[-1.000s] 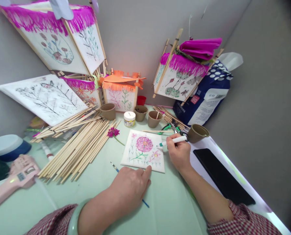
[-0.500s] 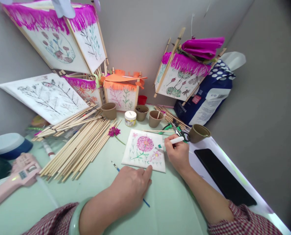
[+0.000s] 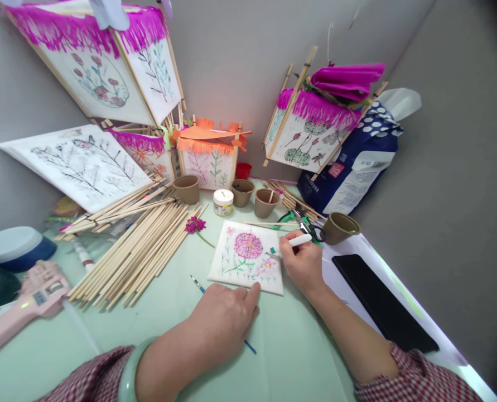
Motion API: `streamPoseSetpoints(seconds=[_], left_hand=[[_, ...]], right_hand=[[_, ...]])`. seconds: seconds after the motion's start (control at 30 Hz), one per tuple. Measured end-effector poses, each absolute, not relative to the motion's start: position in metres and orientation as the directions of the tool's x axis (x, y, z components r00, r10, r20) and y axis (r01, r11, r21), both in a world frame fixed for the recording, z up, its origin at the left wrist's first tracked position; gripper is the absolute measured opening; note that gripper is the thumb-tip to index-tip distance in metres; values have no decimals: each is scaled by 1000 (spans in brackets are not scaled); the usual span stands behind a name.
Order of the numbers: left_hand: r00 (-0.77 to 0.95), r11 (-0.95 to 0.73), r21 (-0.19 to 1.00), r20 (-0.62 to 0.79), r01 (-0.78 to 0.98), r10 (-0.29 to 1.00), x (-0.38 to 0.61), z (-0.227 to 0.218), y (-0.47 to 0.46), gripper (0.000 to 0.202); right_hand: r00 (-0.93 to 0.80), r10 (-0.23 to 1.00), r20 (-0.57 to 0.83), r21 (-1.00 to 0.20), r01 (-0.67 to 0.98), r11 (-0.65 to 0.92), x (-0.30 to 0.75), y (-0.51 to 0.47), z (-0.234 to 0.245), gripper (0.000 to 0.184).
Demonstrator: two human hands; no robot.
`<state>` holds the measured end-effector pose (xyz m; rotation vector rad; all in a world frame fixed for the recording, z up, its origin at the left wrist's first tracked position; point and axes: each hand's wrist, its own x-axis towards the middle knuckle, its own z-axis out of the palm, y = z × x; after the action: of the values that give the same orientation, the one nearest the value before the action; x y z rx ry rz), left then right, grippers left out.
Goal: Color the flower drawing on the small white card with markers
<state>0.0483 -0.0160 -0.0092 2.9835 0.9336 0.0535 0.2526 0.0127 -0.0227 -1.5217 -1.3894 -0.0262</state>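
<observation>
A square white paper (image 3: 248, 257) with a pink flower and green stems drawn on it lies on the pale green table (image 3: 168, 329). My right hand (image 3: 303, 262) is closed on a white marker with a green tip (image 3: 292, 242), its tip touching the paper's right edge. My left hand (image 3: 225, 318) rests on the table with fingers loosely curled, its fingertips pressing the paper's near edge. A thin blue paintbrush (image 3: 198, 285) lies partly under that hand.
A heap of bamboo sticks (image 3: 139, 240) covers the left. Brown paper cups (image 3: 265, 202), a small white jar (image 3: 222, 202), green-handled scissors (image 3: 304, 223), a black phone (image 3: 382, 304), a pink glue gun (image 3: 18, 312) and a loose magenta flower (image 3: 193, 225) lie around. Paper lanterns (image 3: 310, 131) stand behind.
My right hand has slid the marker slightly left along the paper's right side. My left hand has stayed put.
</observation>
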Motion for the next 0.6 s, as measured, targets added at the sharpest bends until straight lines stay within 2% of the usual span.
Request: streamPoseSetpoints(seconds=[0.27, 0.6], left_hand=[[816, -816, 35, 16, 577, 578, 48, -9, -16, 30], [815, -815, 35, -1, 579, 579, 49, -7, -16, 32]], right_hand=[[406, 707, 579, -684, 714, 150, 256, 13, -24, 24], [372, 721, 585, -659, 736, 155, 255, 17, -26, 25]])
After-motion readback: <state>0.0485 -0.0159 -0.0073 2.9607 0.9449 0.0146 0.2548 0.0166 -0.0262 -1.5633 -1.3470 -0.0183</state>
